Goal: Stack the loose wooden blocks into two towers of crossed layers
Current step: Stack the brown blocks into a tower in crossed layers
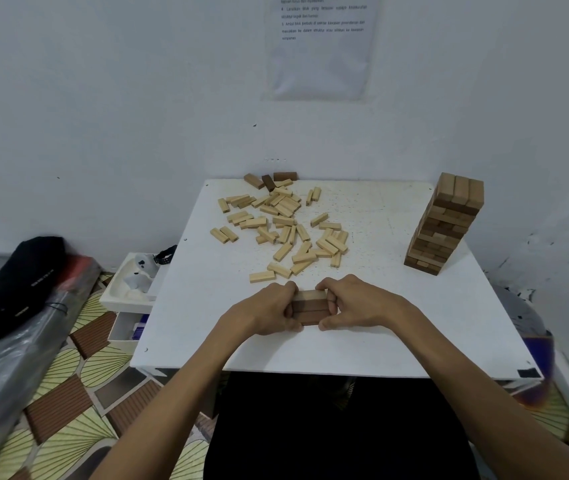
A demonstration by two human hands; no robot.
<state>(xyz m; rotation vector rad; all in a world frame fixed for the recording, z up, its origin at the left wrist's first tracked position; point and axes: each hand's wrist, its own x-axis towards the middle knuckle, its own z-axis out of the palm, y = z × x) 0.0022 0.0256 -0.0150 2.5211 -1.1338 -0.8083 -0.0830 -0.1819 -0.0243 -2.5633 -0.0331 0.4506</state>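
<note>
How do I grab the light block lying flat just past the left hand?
Pinch the light block across its two long sides near the middle, coming down from above. It lies flat on the table, long and narrow, so the short width fits between finger and thumb.

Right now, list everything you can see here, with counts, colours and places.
table: one, white, centre.
block tower: one, brown, table's far right.
loose blocks: dozens, pale, scattered over table's far middle.
dark blocks: about three, brown, table's far edge.
block row: about three side by side, brown, table's near middle.
paper sheet: one, white, on the wall.
cap: one, black, far left.
tray: one, white, left of table.
floor mat: one, cream and brown, lower left.
left hand: grips the row's left end.
right hand: grips the row's right end.
</note>
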